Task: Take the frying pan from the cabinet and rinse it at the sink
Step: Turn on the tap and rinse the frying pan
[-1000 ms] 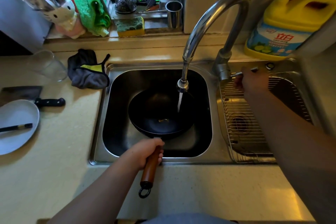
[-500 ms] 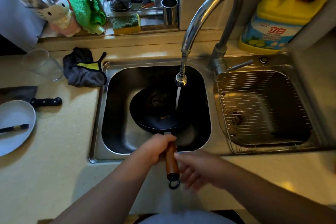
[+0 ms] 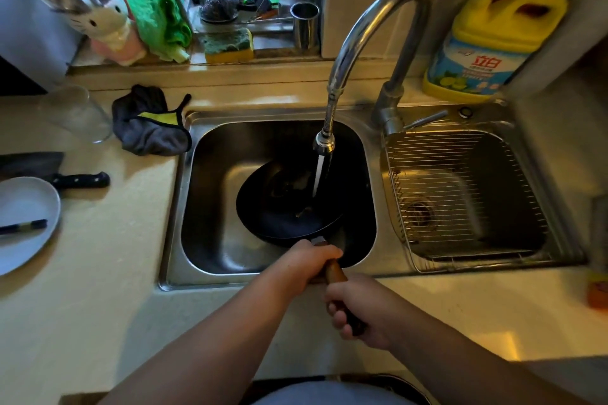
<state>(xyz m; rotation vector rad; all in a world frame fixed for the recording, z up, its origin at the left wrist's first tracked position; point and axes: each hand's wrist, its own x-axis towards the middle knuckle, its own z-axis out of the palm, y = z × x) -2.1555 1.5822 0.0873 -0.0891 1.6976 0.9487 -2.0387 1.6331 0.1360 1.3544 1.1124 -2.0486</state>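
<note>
Pale tabletop [image 3: 98, 273] runs round a double steel sink [image 3: 184, 207] under a cluttered window ledge, and the frying pan [image 3: 283, 210] sits down in the left basin, clear of the cabinet and tipped so its right rim is raised toward the faucet [image 3: 368, 29]. Water [image 3: 320, 174] falls from the spout onto the upper right of the pan's dark inside, so the tilt probably lets it sheet across and drain off the low side. Both hands share the wooden handle [image 3: 335, 273]: the left hand [image 3: 312, 260] has its grip closed near the pan's neck, the right hand [image 3: 358, 309] closed farther back toward the handle's end, likely for leverage against the pan's weight and for rocking it. Beside the basin lie a grey cloth [image 3: 148, 128] and a sponge [image 3: 228, 44] on the ledge, within reach but untouched.
</note>
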